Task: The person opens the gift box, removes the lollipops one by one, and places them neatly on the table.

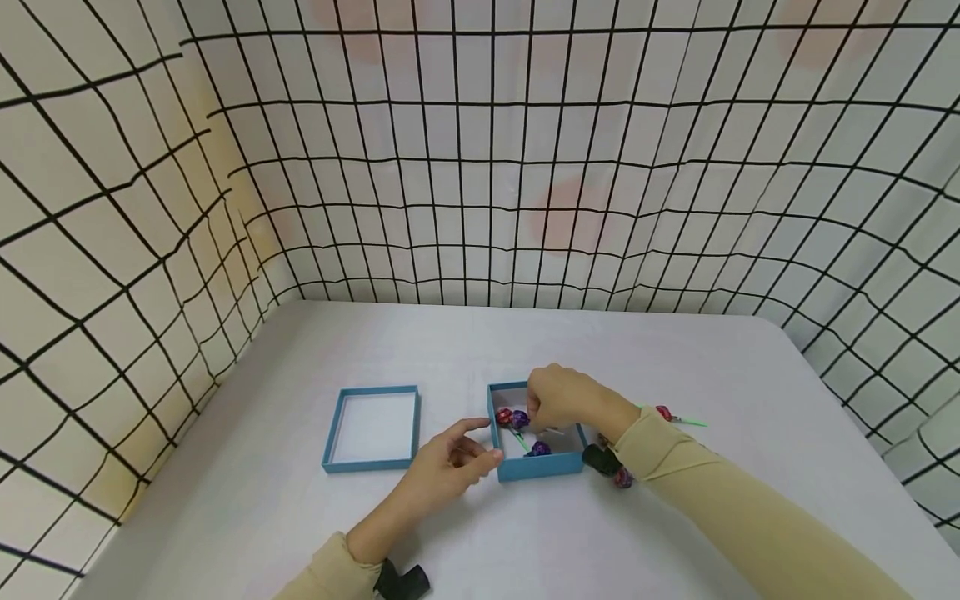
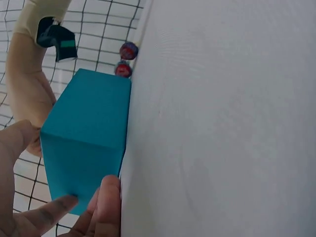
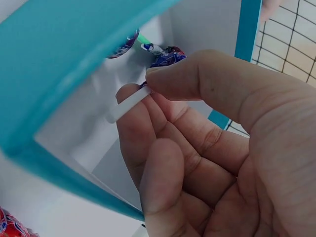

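Observation:
A blue box [image 1: 540, 469] with a white inside stands open on the table. My right hand [image 1: 564, 398] reaches into it and pinches the white stick [image 3: 129, 104] of a lollipop between thumb and forefinger. Two wrapped lollipops, one red [image 1: 504, 417] and one purple [image 1: 520, 419], lie near the box's left wall. Another purple lollipop [image 1: 538, 449], with a green stick, is by the front wall. At the box's left side, my left hand [image 1: 442, 471] touches the outer wall [image 2: 81, 165] with its fingers extended.
The shallow blue lid [image 1: 375, 427] lies to the left, white inside facing up. Right of the box are a red lollipop [image 1: 663, 413] with a green stick and a dark red one [image 1: 622, 478]. A black grid [image 1: 491, 158] over white walls surrounds the table.

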